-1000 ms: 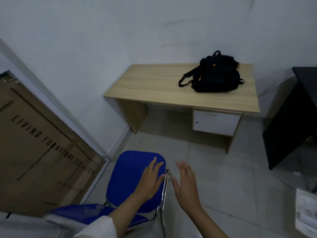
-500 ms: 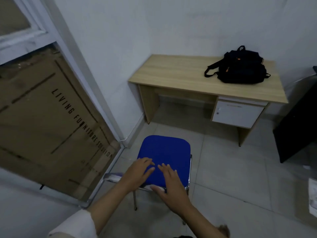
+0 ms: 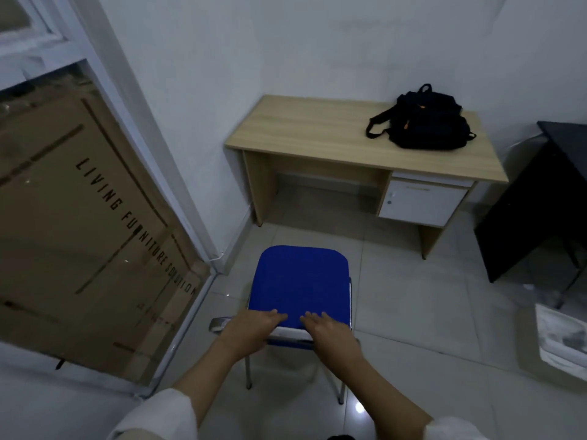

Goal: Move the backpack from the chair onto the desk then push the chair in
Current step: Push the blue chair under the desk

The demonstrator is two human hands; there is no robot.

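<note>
Right, left to right: the big brown cardboard carton (image 3: 79, 223) leans by the wall, then the left hand (image 3: 251, 328) and right hand (image 3: 330, 333) lie side by side, palms down, fingers draped over the top of the backrest of the blue-cushioned, chrome-framed chair (image 3: 300, 281); whether they grip it I cannot tell. The black fabric backpack (image 3: 424, 123) sits on the light wooden desk (image 3: 317, 131), right end, above the white drawer (image 3: 422, 201). Best play: push evenly with both hands, straight for the open knee space left of that drawer.
</note>
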